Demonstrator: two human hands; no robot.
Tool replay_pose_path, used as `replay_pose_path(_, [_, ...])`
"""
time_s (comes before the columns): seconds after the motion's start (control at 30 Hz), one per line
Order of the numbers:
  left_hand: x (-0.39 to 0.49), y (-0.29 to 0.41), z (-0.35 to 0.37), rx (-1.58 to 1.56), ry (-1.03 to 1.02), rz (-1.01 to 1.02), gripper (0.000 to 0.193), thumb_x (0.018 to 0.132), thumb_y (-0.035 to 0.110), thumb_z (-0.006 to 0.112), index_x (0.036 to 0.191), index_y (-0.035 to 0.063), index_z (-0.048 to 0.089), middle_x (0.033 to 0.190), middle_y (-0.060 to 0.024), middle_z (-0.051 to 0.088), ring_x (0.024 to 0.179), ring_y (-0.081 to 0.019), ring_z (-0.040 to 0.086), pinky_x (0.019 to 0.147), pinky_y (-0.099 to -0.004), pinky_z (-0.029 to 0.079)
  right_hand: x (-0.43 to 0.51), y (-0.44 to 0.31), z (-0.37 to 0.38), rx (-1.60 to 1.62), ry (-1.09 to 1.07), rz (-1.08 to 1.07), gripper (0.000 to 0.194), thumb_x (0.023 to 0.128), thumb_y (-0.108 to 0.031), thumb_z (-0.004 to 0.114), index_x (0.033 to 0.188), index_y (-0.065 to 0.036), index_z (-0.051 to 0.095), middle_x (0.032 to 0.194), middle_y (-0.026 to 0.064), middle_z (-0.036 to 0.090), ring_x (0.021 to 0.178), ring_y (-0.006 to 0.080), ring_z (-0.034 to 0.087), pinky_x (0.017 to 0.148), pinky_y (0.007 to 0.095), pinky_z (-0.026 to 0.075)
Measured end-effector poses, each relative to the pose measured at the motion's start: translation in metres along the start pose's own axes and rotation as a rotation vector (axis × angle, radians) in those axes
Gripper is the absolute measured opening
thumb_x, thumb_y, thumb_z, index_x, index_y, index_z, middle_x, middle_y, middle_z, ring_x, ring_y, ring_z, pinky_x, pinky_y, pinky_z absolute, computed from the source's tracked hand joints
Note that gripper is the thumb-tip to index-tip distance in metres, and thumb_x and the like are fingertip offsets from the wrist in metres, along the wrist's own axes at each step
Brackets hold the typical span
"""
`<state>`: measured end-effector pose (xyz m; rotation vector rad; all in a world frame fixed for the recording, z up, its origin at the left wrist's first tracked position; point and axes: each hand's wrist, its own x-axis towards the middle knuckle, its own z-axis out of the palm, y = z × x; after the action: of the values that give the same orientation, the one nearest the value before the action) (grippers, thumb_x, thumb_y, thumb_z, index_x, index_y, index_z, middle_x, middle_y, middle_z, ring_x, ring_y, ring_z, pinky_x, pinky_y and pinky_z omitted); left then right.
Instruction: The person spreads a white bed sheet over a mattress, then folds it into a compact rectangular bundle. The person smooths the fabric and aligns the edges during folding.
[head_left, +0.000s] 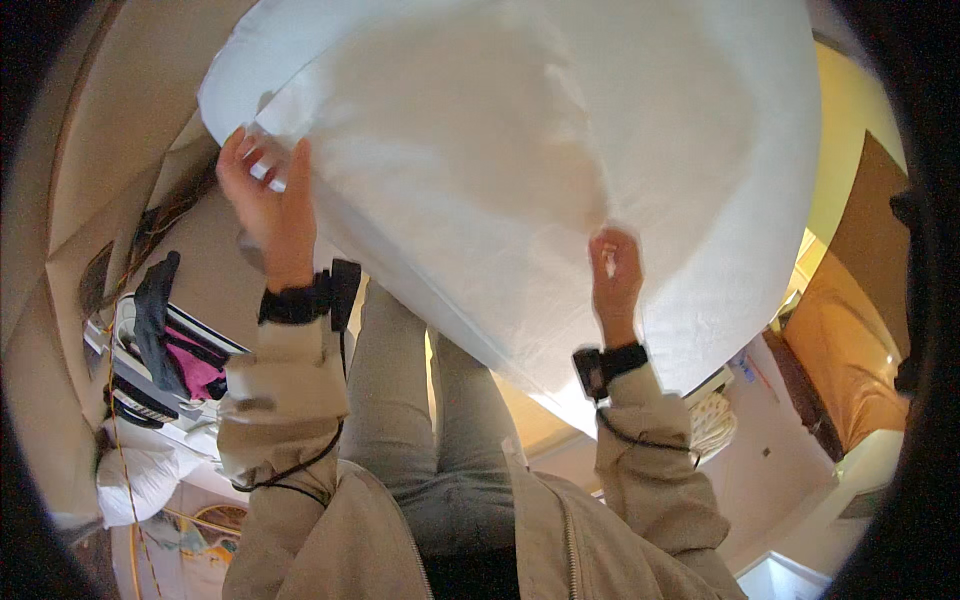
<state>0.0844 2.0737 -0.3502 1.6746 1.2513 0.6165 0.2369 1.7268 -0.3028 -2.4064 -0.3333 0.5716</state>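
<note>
A large white fabric cover or bedding piece (465, 187) spreads in front of me across the upper middle of the view, its near edge slanting over my legs. At its left edge is my left hand (271, 195), thumb and fingers bent around a small piece of the white fabric; blur hides the exact hold. Further right, my right hand (617, 262) is closed on a pinched fold of the same fabric, and creases run up from it. Both wrists wear black straps with small devices and cords.
At the left, dark and pink garments (191, 360) lie on a cluttered white surface, with a white bag (135, 484) below. A striped cord (116, 420) hangs there. Orange-brown fabric (855, 352) is at the right, and a cream patterned cloth (711, 426) lies beyond my right sleeve.
</note>
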Motion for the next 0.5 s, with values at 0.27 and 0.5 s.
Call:
replay_pose_path(0.27, [-0.179,0.044,0.019,-0.041,-0.989,-0.053,0.012,0.088,0.009,0.058,0.098,0.0043,0.060,0.091,-0.0074,0.062,0.079,-0.0172,0.058,0.069,-0.0299,0.048,-0.288,0.142,-0.034,0.221,-0.177,0.866,0.028,0.092,-0.028,0.057,0.095,0.001,0.057,0.075,0.0084,0.061,0.069,0.0158,0.057,0.061,0.0320,0.047])
replay_pose_path(0.5, [-0.381,0.020,0.089,-0.028,-1.491,0.485,0.027,0.081,0.007,0.059,0.108,0.0062,0.060,0.118,-0.0119,0.055,0.113,-0.0299,0.051,0.093,-0.0408,0.043,-0.372,0.230,-0.034,0.743,0.091,0.906,0.034,0.092,-0.029,0.055,0.119,-0.012,0.044,0.084,0.0092,0.062,0.071,0.0148,0.059,0.063,0.0293,0.046])
